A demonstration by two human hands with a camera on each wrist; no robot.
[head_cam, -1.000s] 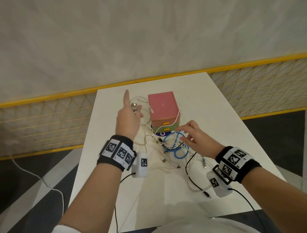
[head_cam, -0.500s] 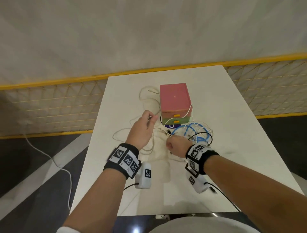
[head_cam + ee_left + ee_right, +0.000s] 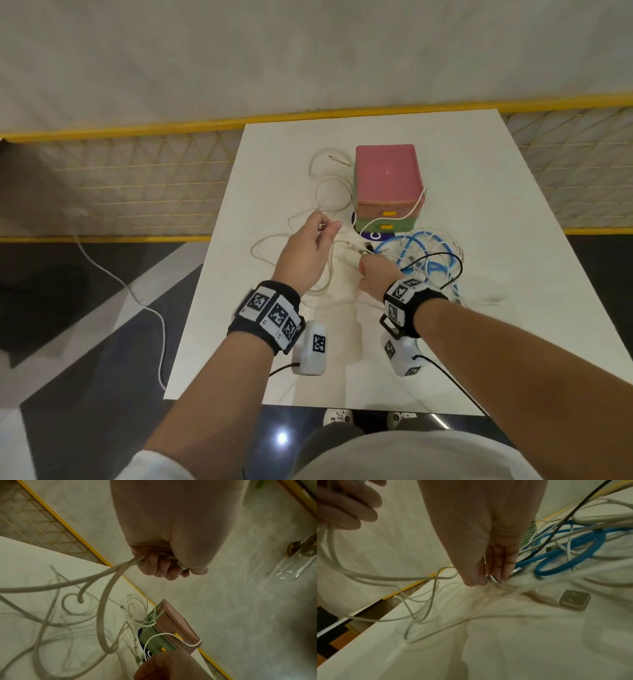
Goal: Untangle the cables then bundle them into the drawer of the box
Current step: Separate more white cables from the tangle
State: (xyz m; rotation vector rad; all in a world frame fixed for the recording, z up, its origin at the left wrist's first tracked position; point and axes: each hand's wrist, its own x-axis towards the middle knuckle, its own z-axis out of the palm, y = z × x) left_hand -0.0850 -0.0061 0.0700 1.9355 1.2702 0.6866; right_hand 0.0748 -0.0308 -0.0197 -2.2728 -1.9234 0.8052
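Left hand grips white cable loops, raised left of the box. Right hand pinches a connector on the table, beside the blue cable; drawers face near.

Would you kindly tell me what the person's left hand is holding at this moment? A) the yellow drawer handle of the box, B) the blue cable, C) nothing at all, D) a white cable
D: the left hand has its fingers curled round a white cable that loops down to the table, while the blue cable lies by the right hand in front of the box.
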